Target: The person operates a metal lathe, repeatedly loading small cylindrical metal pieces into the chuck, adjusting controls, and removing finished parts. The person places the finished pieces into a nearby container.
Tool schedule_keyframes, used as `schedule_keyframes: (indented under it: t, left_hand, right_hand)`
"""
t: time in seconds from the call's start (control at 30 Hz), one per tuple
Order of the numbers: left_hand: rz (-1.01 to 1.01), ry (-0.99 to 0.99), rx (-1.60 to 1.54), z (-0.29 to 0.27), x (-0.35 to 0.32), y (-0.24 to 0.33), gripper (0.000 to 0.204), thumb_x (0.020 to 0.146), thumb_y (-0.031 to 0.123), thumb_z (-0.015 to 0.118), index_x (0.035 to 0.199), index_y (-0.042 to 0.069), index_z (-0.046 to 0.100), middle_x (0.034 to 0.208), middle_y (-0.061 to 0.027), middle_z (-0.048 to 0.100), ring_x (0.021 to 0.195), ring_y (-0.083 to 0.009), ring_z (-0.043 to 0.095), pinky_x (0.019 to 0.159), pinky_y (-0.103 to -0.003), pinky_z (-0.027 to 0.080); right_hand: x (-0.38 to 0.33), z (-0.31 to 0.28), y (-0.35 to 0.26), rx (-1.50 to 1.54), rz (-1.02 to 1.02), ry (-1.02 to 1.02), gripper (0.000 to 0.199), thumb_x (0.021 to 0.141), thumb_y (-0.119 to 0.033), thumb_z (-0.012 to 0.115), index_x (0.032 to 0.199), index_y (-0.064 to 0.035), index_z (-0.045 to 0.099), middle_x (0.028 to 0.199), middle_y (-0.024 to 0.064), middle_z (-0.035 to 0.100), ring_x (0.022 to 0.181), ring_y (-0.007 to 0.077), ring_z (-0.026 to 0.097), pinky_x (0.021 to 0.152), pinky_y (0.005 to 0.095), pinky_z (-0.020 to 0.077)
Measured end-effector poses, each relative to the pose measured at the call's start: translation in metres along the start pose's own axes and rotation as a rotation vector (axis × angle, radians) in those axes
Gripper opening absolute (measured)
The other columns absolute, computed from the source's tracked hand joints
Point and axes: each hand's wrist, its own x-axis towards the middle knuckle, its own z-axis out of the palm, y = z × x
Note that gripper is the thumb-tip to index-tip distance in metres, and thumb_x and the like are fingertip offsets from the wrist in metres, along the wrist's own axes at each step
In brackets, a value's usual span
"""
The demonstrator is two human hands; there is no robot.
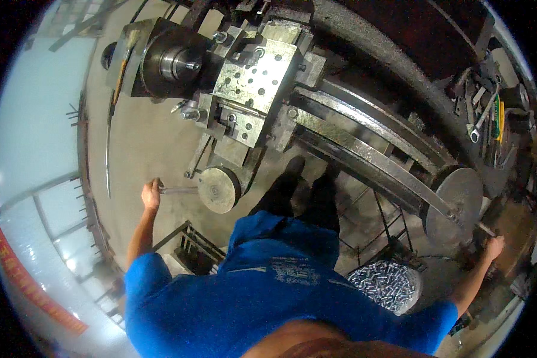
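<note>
**Both hands on the lathe handwheels, mid-feed by the look of it**

Head view, looking straight down: the person in a blue shirt stands at a metal lathe. The left hand (151,194) is wrapped closed around the crank handle (176,190) sticking out of the small handwheel (219,190), the one sitting just below the tool post block (255,74). The right hand (494,246) is out wide, fingers curled shut on the handle (484,228) of the big handwheel (456,204) at the end of the lathe bed (364,149).

The chuck (176,59) is just beside the tool post; can't tell if it's spinning or if any stock is clamped in it.

My guess is this is the positioning/feeding step, slide and carriage being cranked toward the chuck. Next move probably calls for slow, even turns on both wheels while watching the tool tip.

A bucket of small shiny metal pieces (386,285) sits on the floor by the right leg, and wrenches (483,119) lie on the far right.
</note>
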Motion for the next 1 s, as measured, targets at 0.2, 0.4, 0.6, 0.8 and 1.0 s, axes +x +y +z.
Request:
schedule_keyframes:
  t: [0.2, 0.4, 0.6, 0.8, 1.0]
  left_hand:
    - [-0.044, 0.026, -0.038, 0.011, -0.050, -0.013, 0.040, 0.080, 0.038, 0.041, 0.068, 0.005, 0.061, 0.065, -0.0108, 0.057, 0.065, -0.0245, 0.055, 0.064, -0.033, 0.040]
    - [-0.190, 0.029, -0.227, 0.039, -0.078, -0.064, 0.038, 0.081, 0.036, 0.042, 0.074, 0.004, 0.062, 0.074, -0.0138, 0.058, 0.073, -0.0271, 0.053, 0.069, -0.034, 0.039]
    - [-0.178, 0.079, -0.211, 0.046, -0.085, -0.046, 0.031, 0.080, 0.028, 0.047, 0.072, 0.000, 0.060, 0.067, -0.0093, 0.055, 0.063, -0.0190, 0.048, 0.061, -0.030, 0.038]
    - [-0.246, 0.008, -0.336, 0.041, -0.083, -0.038, 0.030, 0.080, 0.023, 0.049, 0.068, -0.003, 0.058, 0.063, -0.0051, 0.053, 0.059, -0.0123, 0.045, 0.055, -0.026, 0.036]
    - [-0.267, 0.099, -0.379, 0.052, -0.087, -0.048, 0.033, 0.080, 0.027, 0.047, 0.066, -0.002, 0.056, 0.054, -0.0060, 0.047, 0.051, -0.0138, 0.041, 0.050, -0.029, 0.033]
  right_hand:
    - [-0.043, -0.026, -0.021, -0.106, -0.090, -0.050, 0.042, 0.064, -0.032, 0.063, 0.097, -0.0059, 0.057, 0.087, 0.0134, 0.056, 0.083, 0.0318, 0.053, 0.069, 0.0399, 0.0433]
    - [-0.099, -0.047, -0.049, 0.058, 0.324, -0.365, 0.041, 0.073, -0.035, 0.051, 0.105, -0.0101, 0.055, 0.102, 0.0132, 0.056, 0.095, 0.0337, 0.050, 0.077, 0.0416, 0.0393]
    - [-0.145, 0.011, 0.000, -0.002, 0.267, -0.129, 0.032, 0.075, -0.030, 0.049, 0.090, -0.0031, 0.057, 0.091, 0.0160, 0.055, 0.083, 0.0336, 0.053, 0.070, 0.0407, 0.0420]
    - [-0.190, 0.025, -0.005, -0.015, 0.224, -0.096, 0.025, 0.078, -0.024, 0.048, 0.076, 0.0002, 0.054, 0.074, 0.0150, 0.052, 0.069, 0.0311, 0.054, 0.060, 0.0394, 0.0447]
    - [-0.210, 0.028, -0.005, 0.082, 0.262, -0.181, 0.028, 0.078, -0.028, 0.048, 0.078, -0.0006, 0.054, 0.080, 0.0170, 0.056, 0.071, 0.0327, 0.055, 0.059, 0.0421, 0.0433]
